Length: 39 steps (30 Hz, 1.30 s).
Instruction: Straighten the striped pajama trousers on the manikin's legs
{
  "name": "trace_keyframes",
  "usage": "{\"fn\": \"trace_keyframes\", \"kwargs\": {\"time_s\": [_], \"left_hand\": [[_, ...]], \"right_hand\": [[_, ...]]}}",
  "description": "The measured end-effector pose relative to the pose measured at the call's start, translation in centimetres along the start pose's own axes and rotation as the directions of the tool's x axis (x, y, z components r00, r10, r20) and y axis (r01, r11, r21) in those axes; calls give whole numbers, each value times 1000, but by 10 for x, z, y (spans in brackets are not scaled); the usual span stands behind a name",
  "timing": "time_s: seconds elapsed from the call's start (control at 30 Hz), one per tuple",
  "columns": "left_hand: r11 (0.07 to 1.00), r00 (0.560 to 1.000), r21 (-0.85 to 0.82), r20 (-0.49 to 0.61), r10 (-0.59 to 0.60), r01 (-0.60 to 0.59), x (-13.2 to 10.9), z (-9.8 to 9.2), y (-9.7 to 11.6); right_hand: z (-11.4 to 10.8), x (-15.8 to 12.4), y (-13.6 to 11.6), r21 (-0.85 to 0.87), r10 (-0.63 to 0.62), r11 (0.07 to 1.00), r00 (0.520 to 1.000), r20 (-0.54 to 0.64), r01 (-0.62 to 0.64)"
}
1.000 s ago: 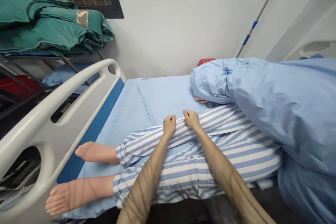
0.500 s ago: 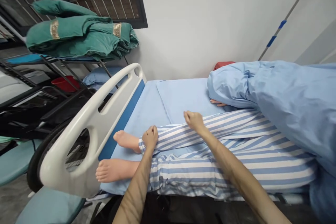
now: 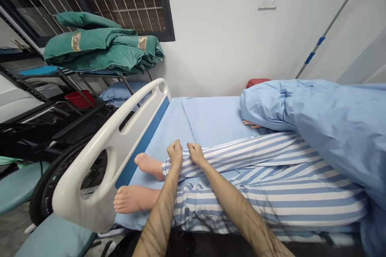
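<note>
On the bed lie two legs in blue-and-white striped trousers (image 3: 271, 198), with smooth, mannequin-like bare feet, the near foot (image 3: 137, 198) and the far foot (image 3: 149, 165), toward the footboard. My left hand (image 3: 175, 154) is closed in a fist over the far lower leg, just above the trouser cuff (image 3: 165, 168). Close beside it on the right, my right hand (image 3: 196, 153) makes a fist over the same shin. No cloth shows pulled up in either fist. Whether the fists press on the leg I cannot tell.
A white footboard (image 3: 113, 140) closes the bed's left end. The blue quilt (image 3: 325, 116) is bunched at the right, with a hand (image 3: 252, 124) showing under its edge. Behind the footboard are a wheelchair wheel (image 3: 45, 192), a red basin (image 3: 80, 98) and folded green bedding (image 3: 102, 48).
My right hand has moved left along the far leg, from near the knee to beside my left hand. My left hand stays near the cuff. The view has tilted up slightly.
</note>
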<state>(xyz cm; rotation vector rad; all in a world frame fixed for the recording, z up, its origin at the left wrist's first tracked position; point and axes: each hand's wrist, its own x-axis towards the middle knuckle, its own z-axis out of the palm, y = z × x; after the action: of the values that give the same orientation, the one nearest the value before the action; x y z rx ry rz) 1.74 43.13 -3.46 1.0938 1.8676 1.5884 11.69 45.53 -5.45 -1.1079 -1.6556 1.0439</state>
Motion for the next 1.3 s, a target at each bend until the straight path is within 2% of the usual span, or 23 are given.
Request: {"fn": "trace_keyframes", "kwargs": {"time_s": [0.1, 0.2, 0.27, 0.37, 0.43, 0.57, 0.77, 0.83, 0.9, 1.0, 1.07, 1.2, 1.3], "left_hand": [[989, 998, 139, 58, 37, -45, -5, 11, -6], [950, 991, 296, 120, 63, -97, -9, 12, -17], [947, 987, 304, 144, 67, -108, -8, 11, -21], [949, 985, 294, 154, 72, -115, -8, 10, -24], [949, 987, 293, 138, 77, -115, -9, 11, -25], [963, 992, 251, 106, 69, -94, -8, 12, -20], [998, 998, 19, -28, 57, -56, 2, 25, 16], [999, 999, -21, -28, 46, -47, -2, 33, 22], [998, 999, 47, 17, 36, -36, -11, 39, 19], [960, 995, 270, 85, 52, -73, -24, 44, 5], [934, 989, 342, 139, 60, -105, -27, 45, -3], [926, 980, 353, 184, 73, -135, -26, 43, -8], [936, 983, 323, 159, 88, -136, -26, 44, -10]], "right_hand": [[1, 0, -2, 1, 19, 1000, 1000, -8, -19], [-1, 0, -13, -85, 11, 996, 1000, 19, -9], [-7, 1, -26, -193, -41, 980, 998, 56, 51], [-17, 3, -41, -310, -177, 928, 977, 123, 207], [-22, 3, -40, -320, -193, 921, 974, 121, 222], [-20, 1, -15, -260, -82, 961, 996, 44, 90], [-19, 7, 6, 30, 0, 1000, 1000, -31, 1], [-19, 8, 7, 80, 21, 997, 999, -46, -18], [-19, 8, 7, 92, 32, 995, 998, -63, -26], [-21, 10, 0, 23, 60, 998, 993, -99, -58], [-27, 12, -12, -92, 22, 995, 997, -69, -28], [-44, 17, -33, -216, -138, 967, 990, -1, 135], [-49, 11, -26, -262, -112, 959, 994, -2, 108]]}}
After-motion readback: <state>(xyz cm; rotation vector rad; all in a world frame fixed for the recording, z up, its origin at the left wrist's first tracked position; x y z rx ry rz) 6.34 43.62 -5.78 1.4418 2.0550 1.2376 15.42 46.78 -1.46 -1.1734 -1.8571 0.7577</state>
